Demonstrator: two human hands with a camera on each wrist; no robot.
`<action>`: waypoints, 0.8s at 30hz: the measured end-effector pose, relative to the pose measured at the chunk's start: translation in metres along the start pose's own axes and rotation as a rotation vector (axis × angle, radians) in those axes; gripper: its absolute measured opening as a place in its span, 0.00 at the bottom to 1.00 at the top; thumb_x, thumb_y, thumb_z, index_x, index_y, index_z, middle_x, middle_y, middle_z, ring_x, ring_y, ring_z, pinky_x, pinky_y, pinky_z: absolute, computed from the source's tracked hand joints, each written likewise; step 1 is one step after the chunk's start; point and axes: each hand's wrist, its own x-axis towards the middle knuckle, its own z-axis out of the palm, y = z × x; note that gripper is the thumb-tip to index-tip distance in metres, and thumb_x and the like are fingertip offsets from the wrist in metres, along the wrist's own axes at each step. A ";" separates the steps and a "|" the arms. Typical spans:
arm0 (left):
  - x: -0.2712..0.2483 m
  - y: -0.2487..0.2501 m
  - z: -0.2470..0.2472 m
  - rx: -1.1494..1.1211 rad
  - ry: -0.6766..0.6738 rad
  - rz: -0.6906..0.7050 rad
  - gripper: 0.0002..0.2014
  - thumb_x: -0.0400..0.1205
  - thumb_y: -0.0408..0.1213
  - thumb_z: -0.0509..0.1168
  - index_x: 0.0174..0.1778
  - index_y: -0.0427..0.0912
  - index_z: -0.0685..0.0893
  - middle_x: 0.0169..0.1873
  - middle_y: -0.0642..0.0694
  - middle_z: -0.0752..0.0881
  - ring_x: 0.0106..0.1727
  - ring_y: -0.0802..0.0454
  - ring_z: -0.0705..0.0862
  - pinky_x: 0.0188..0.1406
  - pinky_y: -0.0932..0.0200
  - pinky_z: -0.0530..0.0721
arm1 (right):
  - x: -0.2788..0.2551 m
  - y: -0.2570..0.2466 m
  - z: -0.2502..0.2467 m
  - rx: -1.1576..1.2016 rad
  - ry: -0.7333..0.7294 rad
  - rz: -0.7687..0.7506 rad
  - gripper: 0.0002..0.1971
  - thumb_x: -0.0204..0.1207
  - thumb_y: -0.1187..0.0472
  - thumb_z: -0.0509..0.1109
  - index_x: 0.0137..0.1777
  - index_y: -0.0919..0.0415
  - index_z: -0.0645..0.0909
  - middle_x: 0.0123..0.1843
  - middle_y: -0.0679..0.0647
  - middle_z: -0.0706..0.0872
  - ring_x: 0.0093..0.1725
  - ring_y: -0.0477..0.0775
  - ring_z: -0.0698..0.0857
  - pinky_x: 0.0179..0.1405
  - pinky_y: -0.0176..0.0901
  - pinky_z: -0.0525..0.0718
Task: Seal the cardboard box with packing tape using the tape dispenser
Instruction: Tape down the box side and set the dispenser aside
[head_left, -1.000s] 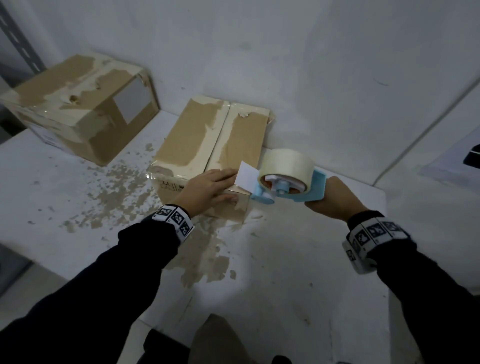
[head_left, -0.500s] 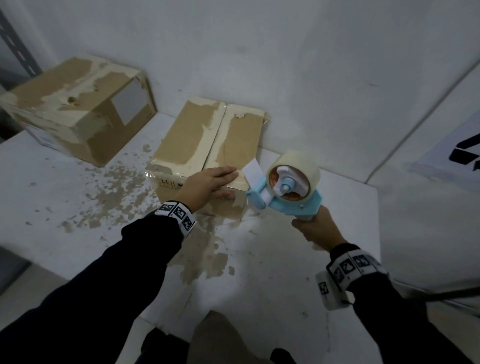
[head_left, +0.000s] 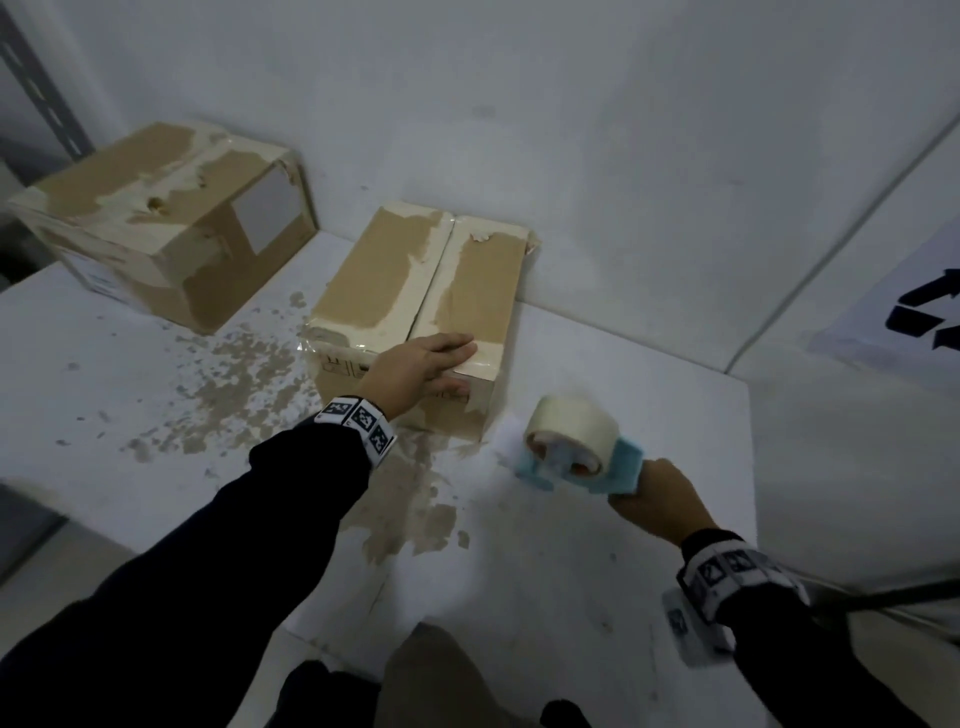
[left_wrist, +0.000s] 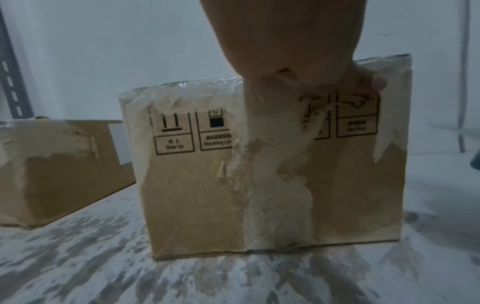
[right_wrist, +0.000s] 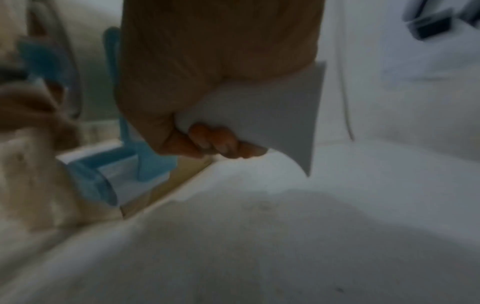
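tape dispenser (head_left: 571, 452) | dropped from box-top level, away from cardboard box (head_left: 415, 306) | right hand (head_left: 657, 499) lower

All three views are dim and bluish-grey, with grain in the darker areas; in the head view the only bright patch is a soft pool of light on the counter (head_left: 462, 587) near the bottom middle, and the dark sleeves fall almost to black. The head view bends straight wall lines toward its edges, and motion blur smears the tape dispenser (head_left: 576, 457) and the right hand (head_left: 660, 499). The left wrist view is fairly sharp on the cardboard box (left_wrist: 197, 185), whose clear tape gives faint glare along the top edge, while the right wrist view is blurred throughout.
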 end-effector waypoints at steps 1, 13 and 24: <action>0.000 -0.002 0.001 0.021 -0.005 0.001 0.24 0.80 0.43 0.64 0.73 0.46 0.75 0.77 0.53 0.68 0.76 0.55 0.68 0.74 0.57 0.66 | 0.004 0.001 0.001 0.102 0.043 0.038 0.07 0.70 0.62 0.69 0.35 0.64 0.77 0.35 0.61 0.84 0.37 0.61 0.84 0.32 0.42 0.75; 0.001 -0.006 0.002 -0.031 0.108 0.060 0.24 0.76 0.41 0.70 0.70 0.48 0.78 0.73 0.57 0.74 0.70 0.57 0.76 0.68 0.57 0.77 | 0.073 -0.058 0.008 1.446 0.045 0.446 0.09 0.70 0.76 0.64 0.38 0.64 0.68 0.25 0.59 0.71 0.17 0.52 0.71 0.19 0.37 0.73; 0.000 -0.004 -0.003 0.061 0.087 0.116 0.25 0.78 0.43 0.68 0.72 0.46 0.76 0.75 0.53 0.72 0.73 0.54 0.74 0.68 0.63 0.71 | 0.113 -0.075 0.049 1.267 -0.045 0.638 0.35 0.62 0.53 0.70 0.66 0.75 0.75 0.58 0.71 0.83 0.49 0.64 0.86 0.47 0.49 0.86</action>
